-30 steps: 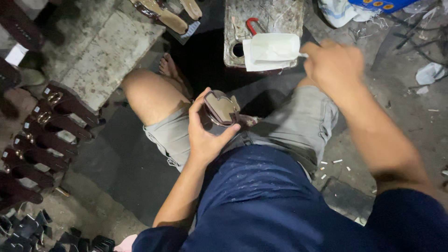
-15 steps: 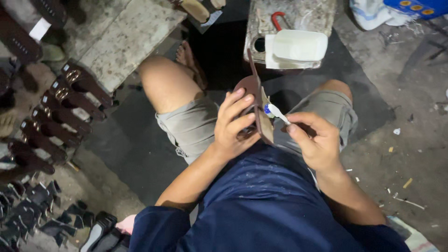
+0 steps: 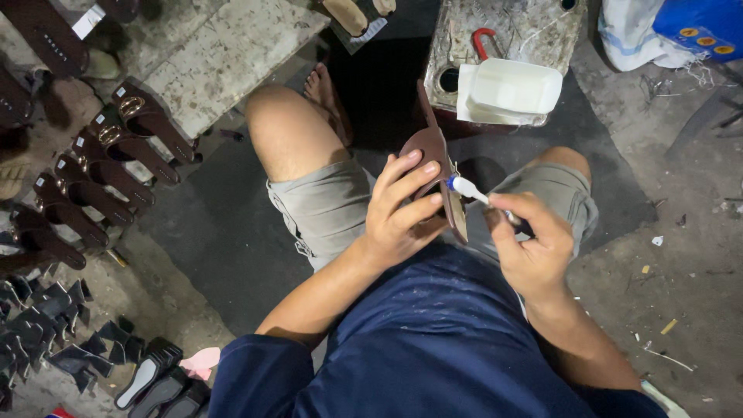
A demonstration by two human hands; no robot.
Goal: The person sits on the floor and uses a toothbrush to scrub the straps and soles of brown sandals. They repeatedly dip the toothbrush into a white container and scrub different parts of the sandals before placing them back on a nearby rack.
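Here we note the left hand [image 3: 398,217] at centre frame, closed around a brown sandal sole [image 3: 438,166] held on edge, its long axis running from the lap up toward the white plastic container [image 3: 509,93] on the stained worktop [image 3: 534,31]. The right hand [image 3: 530,244], just right of it, pinches a white-headed brush [image 3: 468,190]; the tip touches the sole's right edge. Rows of brown straps [image 3: 116,155] lie on the floor at left.
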